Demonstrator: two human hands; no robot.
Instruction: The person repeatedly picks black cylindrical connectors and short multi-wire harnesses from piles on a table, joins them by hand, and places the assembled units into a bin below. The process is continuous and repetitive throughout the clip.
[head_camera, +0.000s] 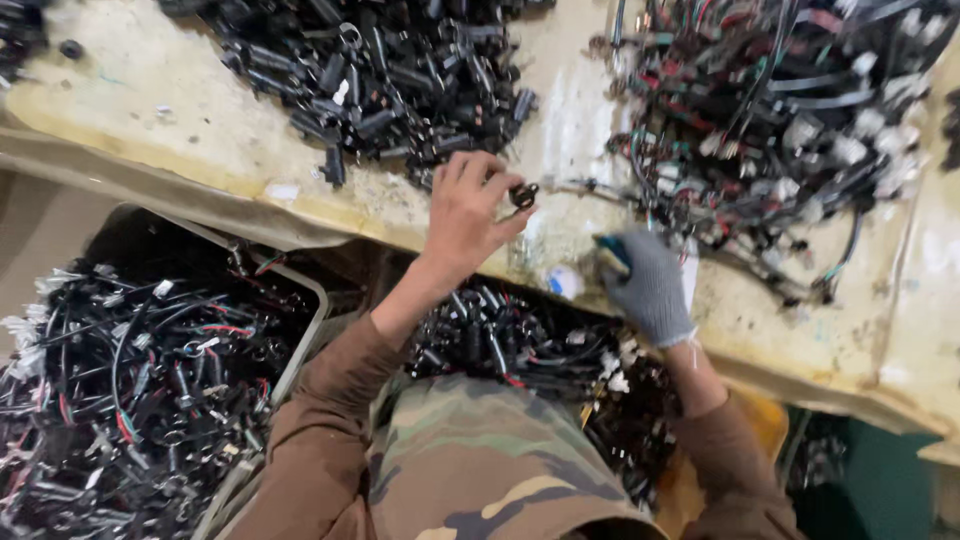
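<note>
My bare left hand (468, 212) is raised over the worn table edge and pinches a small black ring-shaped part (524, 195) between thumb and fingers. Just beyond it lies a heap of black cylindrical connector parts (390, 70). My right hand (647, 285), in a grey knit glove, rests on the table edge and grips a small dark teal tool or part (610, 250); what it is I cannot make out. A tangle of black, red and green wires with white plugs (780, 120) spreads out past the gloved hand.
A bin (300, 345) at the lower left is full of black wire assemblies with white plugs. More such assemblies (530, 345) lie in my lap area under the table edge. The yellowed tabletop (150, 90) is stained. A green surface (890, 480) shows at the lower right.
</note>
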